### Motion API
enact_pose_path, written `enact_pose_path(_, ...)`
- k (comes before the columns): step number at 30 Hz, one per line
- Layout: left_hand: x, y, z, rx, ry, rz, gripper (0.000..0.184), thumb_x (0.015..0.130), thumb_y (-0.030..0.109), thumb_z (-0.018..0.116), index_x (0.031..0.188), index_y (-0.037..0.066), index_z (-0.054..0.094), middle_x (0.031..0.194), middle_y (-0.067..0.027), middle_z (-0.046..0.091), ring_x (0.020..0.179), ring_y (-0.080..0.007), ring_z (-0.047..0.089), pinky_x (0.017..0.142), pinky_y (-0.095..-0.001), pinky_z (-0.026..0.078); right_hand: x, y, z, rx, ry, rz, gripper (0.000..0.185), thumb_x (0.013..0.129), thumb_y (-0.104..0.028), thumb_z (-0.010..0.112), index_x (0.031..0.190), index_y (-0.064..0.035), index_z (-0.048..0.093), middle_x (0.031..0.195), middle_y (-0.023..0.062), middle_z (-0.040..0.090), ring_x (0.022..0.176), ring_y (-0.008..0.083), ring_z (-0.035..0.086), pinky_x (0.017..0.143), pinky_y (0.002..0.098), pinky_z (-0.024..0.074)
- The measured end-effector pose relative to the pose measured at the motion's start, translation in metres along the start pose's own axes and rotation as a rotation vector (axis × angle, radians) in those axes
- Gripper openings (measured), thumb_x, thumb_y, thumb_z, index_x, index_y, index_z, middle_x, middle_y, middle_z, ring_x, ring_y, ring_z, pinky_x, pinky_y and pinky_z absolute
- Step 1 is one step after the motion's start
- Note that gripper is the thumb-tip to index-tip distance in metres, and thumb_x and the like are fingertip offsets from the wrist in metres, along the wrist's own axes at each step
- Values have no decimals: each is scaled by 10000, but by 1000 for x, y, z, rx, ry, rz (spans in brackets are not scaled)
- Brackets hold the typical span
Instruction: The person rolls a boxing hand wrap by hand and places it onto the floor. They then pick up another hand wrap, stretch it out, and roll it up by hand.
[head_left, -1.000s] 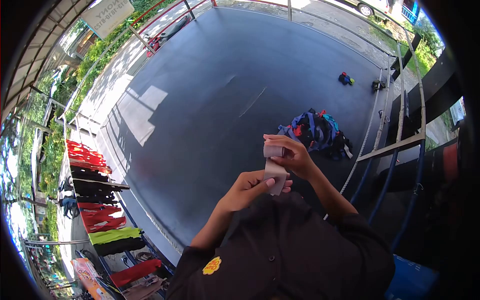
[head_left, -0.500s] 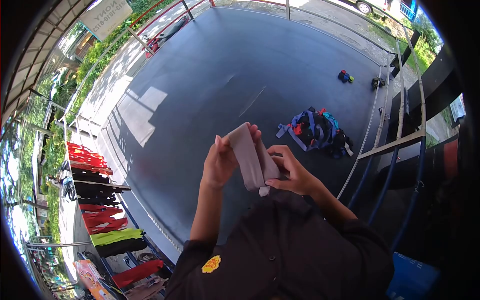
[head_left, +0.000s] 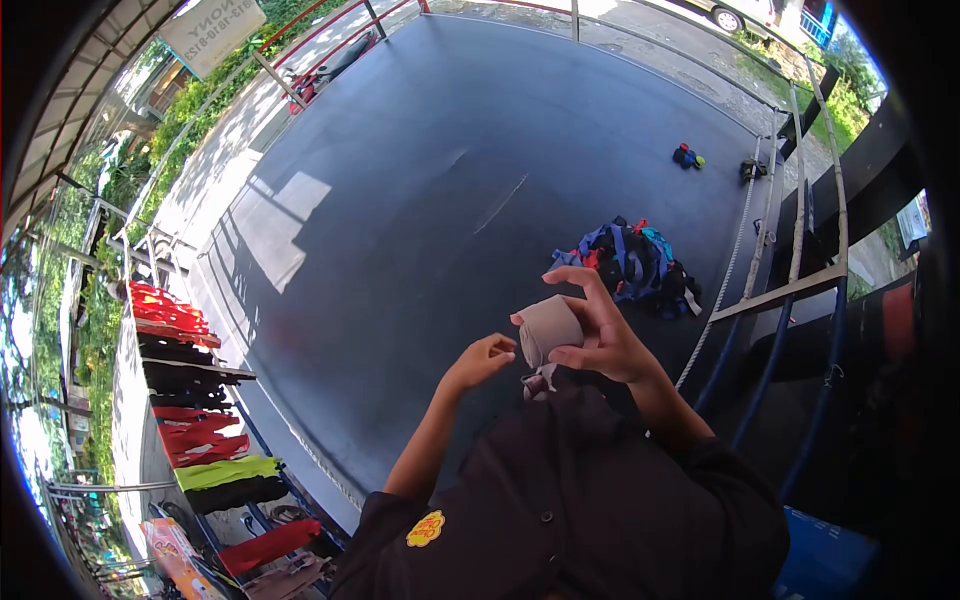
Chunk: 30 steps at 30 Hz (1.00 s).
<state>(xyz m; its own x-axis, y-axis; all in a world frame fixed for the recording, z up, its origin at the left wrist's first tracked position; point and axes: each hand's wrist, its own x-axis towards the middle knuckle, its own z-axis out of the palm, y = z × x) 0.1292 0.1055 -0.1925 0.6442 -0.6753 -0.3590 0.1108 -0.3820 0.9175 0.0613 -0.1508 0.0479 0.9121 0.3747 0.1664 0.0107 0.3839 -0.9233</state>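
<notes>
My right hand [head_left: 605, 335] grips a rolled grey-beige hand wrap [head_left: 553, 328] in front of my chest. Its thumb presses the lower side of the roll and the index finger is raised above it. A short loose end [head_left: 540, 380] of the wrap hangs below the roll, against my dark shirt. Just left of the roll is my left hand [head_left: 482, 360], apart from it, fingers loosely bent and nothing visible in them. Beyond my right hand, a tangled pile of blue, black, red and teal hand wraps [head_left: 630, 258] lies on the dark mat [head_left: 400, 220].
Ropes and rails [head_left: 742, 270] border the mat on the right. Red, black and lime-green cloths [head_left: 205, 435] hang over the left rails. A small colored bundle [head_left: 688, 157] lies at the far right. A motorbike [head_left: 345, 62] is parked beyond the far left edge.
The wrap, stretched in a loop between both hands before, is now a compact roll in my right hand. My left hand has let go and moved down and right.
</notes>
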Motion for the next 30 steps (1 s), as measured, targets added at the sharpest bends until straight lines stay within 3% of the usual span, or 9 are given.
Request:
enact_pose_path(1,-16,54,9,-286,79,141,574,872,201,729,1394,34,559,1408,-137,570,1299,-250,557,1091,-411,437,0,0,0,-20,-1,23,857,817,-14,766,1498,-116,257,1246,179,623,1129,208,633,963,345,515)
enact_pose_path(3,-36,126,19,-177,169,495,595,865,154,704,1424,55,524,1488,-144,477,1367,-254,479,1122,-405,401,-1,2,0,-37,-24,65,853,814,-26,774,1500,-114,274,1222,169,626,1107,201,634,949,340,519)
enact_pose_path(7,-46,175,13,-134,199,586,527,856,52,641,1377,37,559,1423,-142,546,1314,-256,534,1095,-384,424,4,10,4,-104,-54,90,804,827,-88,784,1495,-96,337,1193,147,628,1059,185,635,904,319,529)
enact_pose_path(10,-58,202,4,-200,366,631,460,843,-70,461,1272,-10,617,1188,-133,690,1123,-235,668,981,-328,500,4,5,5,-90,-55,95,716,862,-112,760,1472,-77,386,1190,137,629,1010,173,646,802,290,546)
enact_pose_path(17,-88,226,-4,161,505,743,502,788,-133,477,1249,6,620,1094,-139,637,994,-248,650,874,-337,515,-1,41,-12,48,201,117,354,986,-125,602,1323,-20,573,1219,120,634,912,151,659,606,248,503)
enact_pose_path(22,-106,213,6,260,431,690,533,722,-120,564,1235,15,614,1041,-115,584,897,-237,607,811,-319,483,2,32,-6,406,181,15,378,1007,-138,559,1368,-28,530,1331,158,604,1095,191,623,777,322,537)
enact_pose_path(25,-118,206,8,266,357,608,497,776,-77,626,1260,31,601,1054,-120,581,904,-219,607,790,-310,487,8,31,4,134,364,-111,417,979,-68,603,1388,-39,527,1223,94,610,1115,158,603,987,331,513)
enact_pose_path(28,-122,191,15,148,333,600,506,842,22,719,1320,60,559,999,-85,545,826,-179,548,734,-293,451,9,26,2,47,358,-144,458,944,-31,646,1385,-26,521,1233,104,609,1122,153,604,991,322,512)
enact_pose_path(30,-121,179,19,-186,267,311,523,902,135,754,1362,60,517,925,-55,564,801,-138,549,740,-279,454,15,22,9,-23,296,-208,478,928,-25,669,1382,-18,520,1242,107,607,1125,152,607,980,317,519)
